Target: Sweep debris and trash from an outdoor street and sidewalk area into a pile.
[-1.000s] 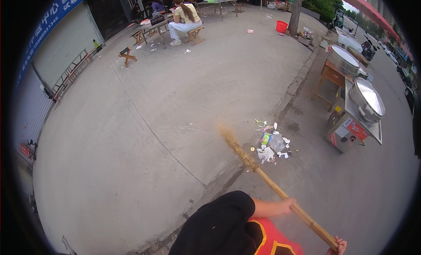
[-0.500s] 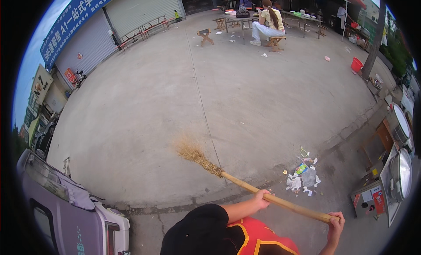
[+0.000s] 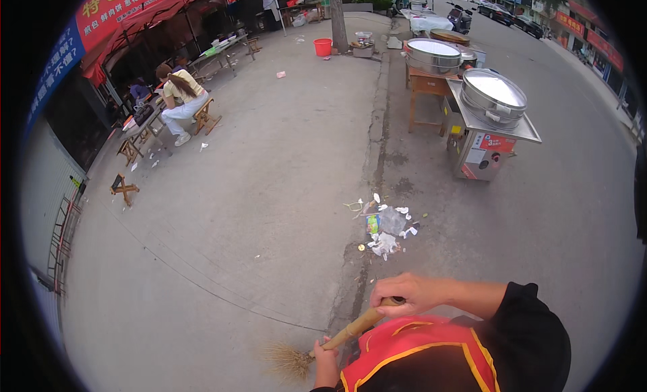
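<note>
A straw broom with a bamboo handle (image 3: 352, 331) slants across the front of my red apron with yellow trim. My right hand (image 3: 409, 294) is closed round the top end of its handle. Lower down, near the bristles, my left hand (image 3: 326, 364) wraps the handle. The straw bristles (image 3: 290, 362) are at the lower left over the concrete, and I cannot tell whether they touch it. Ahead of my right hand lies a litter pile (image 3: 389, 222) of white tissues, a clear plastic bag and a green packet.
Steel steamers (image 3: 495, 95) stand on a metal cooker cart (image 3: 480, 149) at the right, with a wooden table (image 3: 428, 89) beyond. A person (image 3: 180, 99) sits on a folding stool at the left. Further off are a red bucket (image 3: 323, 47), a tree trunk (image 3: 338, 21) and a small stool (image 3: 123, 188).
My view has turned to the right, so the litter pile and cart appear further left. The broom has swung round closer to my body. Both hands still hold its handle.
</note>
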A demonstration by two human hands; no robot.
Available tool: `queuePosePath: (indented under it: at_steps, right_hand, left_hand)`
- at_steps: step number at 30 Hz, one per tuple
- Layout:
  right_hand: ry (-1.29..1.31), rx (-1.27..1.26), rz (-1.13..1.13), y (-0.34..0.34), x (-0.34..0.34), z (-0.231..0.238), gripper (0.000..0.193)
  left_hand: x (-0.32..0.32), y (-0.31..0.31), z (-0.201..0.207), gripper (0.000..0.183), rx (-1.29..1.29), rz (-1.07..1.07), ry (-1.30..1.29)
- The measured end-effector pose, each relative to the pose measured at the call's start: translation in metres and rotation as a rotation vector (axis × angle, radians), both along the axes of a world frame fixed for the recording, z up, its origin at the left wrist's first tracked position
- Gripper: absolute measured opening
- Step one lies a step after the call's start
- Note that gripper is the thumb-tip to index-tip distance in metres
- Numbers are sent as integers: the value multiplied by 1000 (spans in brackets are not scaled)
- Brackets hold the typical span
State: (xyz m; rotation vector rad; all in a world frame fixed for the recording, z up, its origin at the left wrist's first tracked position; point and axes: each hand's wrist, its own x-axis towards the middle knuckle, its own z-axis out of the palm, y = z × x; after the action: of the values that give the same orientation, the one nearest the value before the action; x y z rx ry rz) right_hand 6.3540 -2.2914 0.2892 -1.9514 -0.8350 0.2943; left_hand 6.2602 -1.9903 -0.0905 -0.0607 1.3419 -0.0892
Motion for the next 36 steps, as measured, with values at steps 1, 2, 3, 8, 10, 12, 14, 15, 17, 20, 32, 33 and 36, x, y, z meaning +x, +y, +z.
queuePosePath:
  at_steps: [1,2,3,8,10,12,14,15,17,20,32,33,36]
  right_hand:
    - [16,29,47,1,-5,7,10]
    - [28,56,102,-3,-9,13,8]
    - [21,59,73,-7,-12,9,8]
    - [-165,-20,-198,-77,-44,-8,8]
    - [-528,-143,-428,-120,-54,-17,5]
    - [-513,-12,-535,-164,-74,7,8]
    - [-320,292,-556,-218,-108,45,18]
    - [-160,471,-475,-249,-128,68,23]
    - [-42,1107,-104,-300,-165,105,11]
    - [-66,1207,509,-368,-247,182,26]
    - [-487,658,-62,-580,-246,120,25]
    - [-665,378,-423,-595,-235,105,23]
    - [-184,232,-650,-672,-227,76,13]
  left_hand:
    - [-12,23,-30,33,1,1,-1]
    - [-37,51,-57,29,344,-501,-362]
    - [-50,66,-70,25,684,-984,-732]
    - [-32,-29,48,21,1286,-1539,-547]
    - [-22,-49,56,24,1444,-1606,-555]
    - [-7,-70,58,23,1527,-1703,-524]
    - [-2,-90,60,23,1604,-1796,-462]
    - [-3,-100,64,23,1651,-1827,-412]
    - [8,-121,67,17,1711,-1915,-487]
    - [36,-228,108,15,1749,-2297,-678]
    - [82,-519,109,13,1704,-1885,-149]
    - [80,-554,111,13,1699,-1922,-171]
    - [79,-630,105,14,1684,-2008,-253]
